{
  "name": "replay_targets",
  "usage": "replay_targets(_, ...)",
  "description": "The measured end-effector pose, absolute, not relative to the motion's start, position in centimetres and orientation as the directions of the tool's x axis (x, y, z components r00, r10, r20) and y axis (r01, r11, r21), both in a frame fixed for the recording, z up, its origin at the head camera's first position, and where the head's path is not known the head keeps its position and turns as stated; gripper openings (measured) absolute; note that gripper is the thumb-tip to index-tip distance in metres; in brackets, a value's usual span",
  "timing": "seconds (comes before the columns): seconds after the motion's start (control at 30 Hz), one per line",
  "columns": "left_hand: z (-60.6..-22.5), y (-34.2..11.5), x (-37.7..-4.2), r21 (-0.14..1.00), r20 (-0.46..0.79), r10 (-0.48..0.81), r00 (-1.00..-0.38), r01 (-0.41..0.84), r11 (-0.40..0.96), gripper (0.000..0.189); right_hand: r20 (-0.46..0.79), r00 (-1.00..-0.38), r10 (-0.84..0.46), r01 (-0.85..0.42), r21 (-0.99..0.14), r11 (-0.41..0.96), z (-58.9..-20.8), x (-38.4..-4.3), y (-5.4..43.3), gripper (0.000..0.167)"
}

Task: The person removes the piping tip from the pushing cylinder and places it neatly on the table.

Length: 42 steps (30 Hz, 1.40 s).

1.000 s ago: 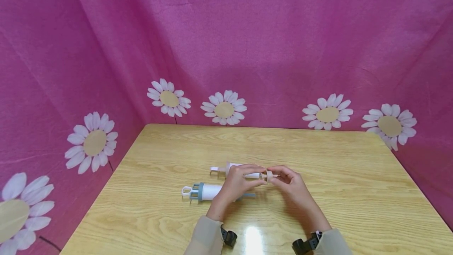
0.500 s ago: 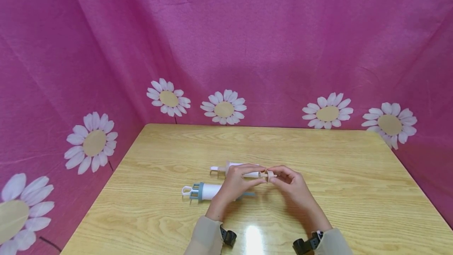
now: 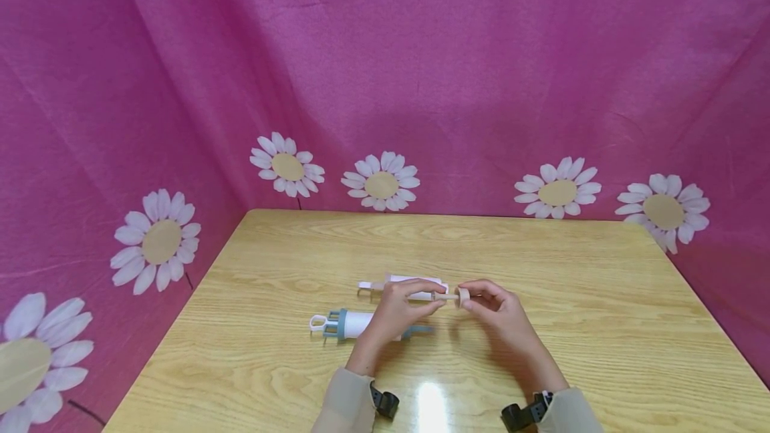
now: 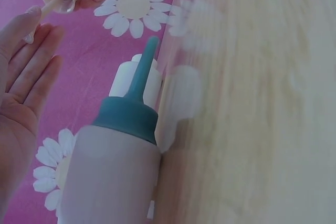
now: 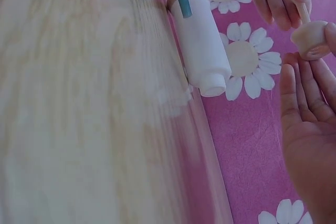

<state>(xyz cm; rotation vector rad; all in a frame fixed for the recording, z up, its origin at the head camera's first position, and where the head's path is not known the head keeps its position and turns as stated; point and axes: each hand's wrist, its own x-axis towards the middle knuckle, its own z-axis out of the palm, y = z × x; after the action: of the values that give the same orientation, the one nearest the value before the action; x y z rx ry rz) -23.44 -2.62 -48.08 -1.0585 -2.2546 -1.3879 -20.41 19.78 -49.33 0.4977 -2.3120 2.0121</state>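
Observation:
My left hand [image 3: 400,309] pinches the thin stem [image 3: 446,297] of a beige nozzle cap between thumb and fingers. At the wide end, the ring-shaped collar [image 3: 463,297] is held by the fingertips of my right hand [image 3: 505,316]. The stem points left, and both hands are raised over the table. Behind the left hand lies a white syringe-like tube [image 3: 397,278] with a beige collar and a plunger; its bare white neck [image 5: 212,84] shows in the right wrist view. Nearer lies a similar tube [image 3: 357,325], partly hidden by the left hand, with a teal nozzle cap [image 4: 128,114] on its end.
The wooden table [image 3: 601,326] extends around both tubes. A pink cloth [image 3: 457,85] with white daisies hangs behind the table and along its left side. On the wrists are black straps with cameras [image 3: 385,403].
The left hand has drawn slightly left and the collar in the right hand has shifted slightly right. More of the stem shows between the hands. Both tubes lie where they were.

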Motion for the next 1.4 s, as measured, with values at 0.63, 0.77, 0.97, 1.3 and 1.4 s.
replay_targets(0.63,-48.5,-1.9,-23.5,0.689,0.566,0.394,-0.725,0.678,0.258,0.018,0.187,-0.971,-0.149,-0.208,-0.968,0.142,-49.0,-20.1,21.7,0.036)
replay_targets(0.77,-48.5,-1.6,-23.5,0.696,0.558,0.397,-0.729,0.671,0.253,0.017,0.178,-0.976,-0.124,-0.196,-0.967,0.160,-48.9,-19.9,22.5,0.036)
replay_targets(0.97,-48.7,-0.9,-23.3,0.711,0.539,0.394,-0.745,0.653,0.261,0.018,0.180,-0.979,-0.101,-0.195,-0.965,0.173,-49.0,-19.7,23.6,0.036)
replay_targets(1.3,-49.1,1.1,-23.4,0.736,0.529,0.404,-0.747,0.640,0.221,0.018,0.213,-0.975,-0.058,-0.221,-0.951,0.217,-49.0,-19.0,25.9,0.036)
replay_targets(1.4,-49.2,1.6,-23.4,0.726,0.545,0.389,-0.742,0.650,0.223,0.018,0.207,-0.977,-0.050,-0.213,-0.949,0.231,-49.0,-18.9,26.5,0.037)
